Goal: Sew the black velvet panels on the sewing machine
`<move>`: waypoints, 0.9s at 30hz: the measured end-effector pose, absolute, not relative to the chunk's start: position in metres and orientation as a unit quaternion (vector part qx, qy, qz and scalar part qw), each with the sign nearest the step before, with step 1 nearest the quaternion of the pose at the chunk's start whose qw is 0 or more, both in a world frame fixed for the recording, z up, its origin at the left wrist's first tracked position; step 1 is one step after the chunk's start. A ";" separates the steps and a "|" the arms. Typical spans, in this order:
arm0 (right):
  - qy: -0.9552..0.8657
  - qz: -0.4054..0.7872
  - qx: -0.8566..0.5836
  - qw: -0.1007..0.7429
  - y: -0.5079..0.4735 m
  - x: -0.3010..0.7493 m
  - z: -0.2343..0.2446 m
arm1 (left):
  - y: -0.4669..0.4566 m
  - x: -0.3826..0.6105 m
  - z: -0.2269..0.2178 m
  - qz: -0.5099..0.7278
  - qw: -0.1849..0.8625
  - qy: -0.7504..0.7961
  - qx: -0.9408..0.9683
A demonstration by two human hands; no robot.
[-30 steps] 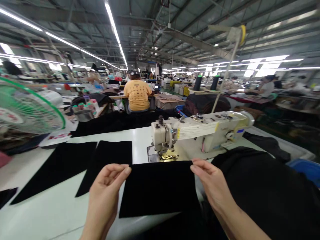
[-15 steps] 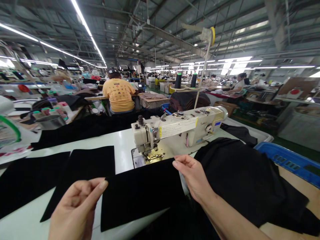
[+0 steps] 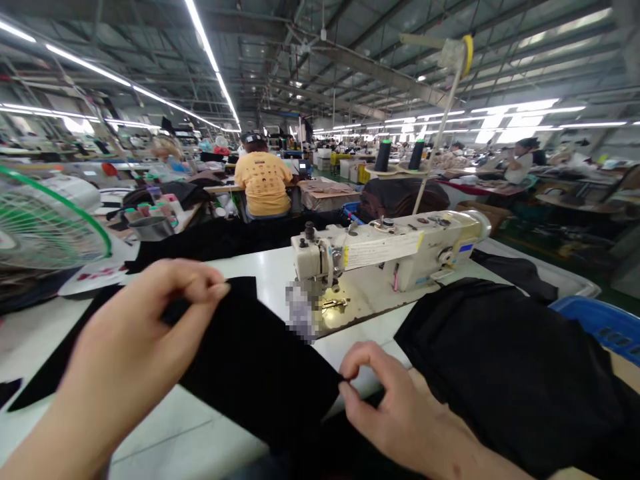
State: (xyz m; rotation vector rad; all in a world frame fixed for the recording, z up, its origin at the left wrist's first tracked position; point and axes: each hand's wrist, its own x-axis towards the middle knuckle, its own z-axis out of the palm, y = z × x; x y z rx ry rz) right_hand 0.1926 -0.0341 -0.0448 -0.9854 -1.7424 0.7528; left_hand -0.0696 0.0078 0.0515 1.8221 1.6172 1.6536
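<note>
Between my hands hangs a black fabric panel (image 3: 260,360), stretched at a slant in front of the sewing machine. My left hand (image 3: 165,320) pinches its upper left corner between thumb and fingertips. Lower down, my right hand (image 3: 380,393) pinches the right corner the same way. The sewing machine (image 3: 380,253) stands just beyond the panel, its lit needle area partly blurred out. Another black fabric piece (image 3: 65,353) lies on the white table (image 3: 165,427), partly behind my left hand. To my right is a heap of black fabric (image 3: 505,367).
A green-rimmed fan (image 3: 55,220) stands at the left. A blue basket (image 3: 595,327) is at the right edge. Behind the machine are dark thread cones (image 3: 383,156), a thread stand pole (image 3: 440,133) and a dark fabric pile (image 3: 400,197). A person in a yellow shirt (image 3: 265,183) sits ahead.
My left hand has risen and my right hand has dropped, so the held panel now slants down to the right. The view has turned left, bringing more of the fan in.
</note>
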 end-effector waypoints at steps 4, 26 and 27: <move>-0.726 0.397 -0.393 0.402 -0.042 0.181 -0.074 | 0.079 -0.058 0.024 0.263 0.158 0.518 0.799; -0.884 0.092 -0.350 0.295 -0.015 0.199 -0.149 | 0.151 -0.011 -0.125 0.283 0.244 0.591 0.715; -0.883 0.098 -0.349 0.297 -0.014 0.199 -0.149 | 0.151 -0.011 -0.124 0.280 0.243 0.592 0.715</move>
